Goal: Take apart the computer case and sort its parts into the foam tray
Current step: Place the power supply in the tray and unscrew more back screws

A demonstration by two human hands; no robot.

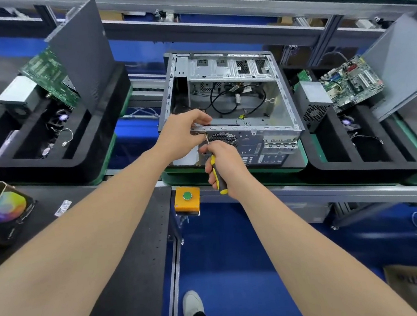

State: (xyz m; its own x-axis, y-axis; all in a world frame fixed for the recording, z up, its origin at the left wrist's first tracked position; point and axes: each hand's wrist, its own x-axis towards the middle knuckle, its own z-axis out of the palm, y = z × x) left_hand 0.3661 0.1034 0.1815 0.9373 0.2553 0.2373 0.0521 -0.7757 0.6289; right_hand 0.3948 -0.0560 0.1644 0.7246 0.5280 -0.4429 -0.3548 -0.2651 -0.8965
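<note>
An open grey sheet-metal computer case point(229, 69) is seen lying on its side on a green-edged pallet on the conveyor, its open side facing up and its rear panel turned toward the person. The near upper rim of that panel is gripped by the left hand point(184, 132), fingers curled over the edge. A yellow-and-black-handled screwdriver point(216, 175) is held in the closed right hand point(221, 161), shaft pointing up, with the tip set at the rear panel's left corner just below the left hand. Black cables are left loose on the case's inner floor.

2 black foam trays flank the case. The right black foam tray point(356, 169) sits just beside the case's right edge, and a grey power supply box point(314, 99), a green motherboard point(353, 85) and a leaning grey side panel point(402, 62) are held in it. The left black foam tray point(37, 165) is set apart by a narrow gap. An orange box with a green button point(187, 198) is fixed on the near rail, below the hands.
</note>
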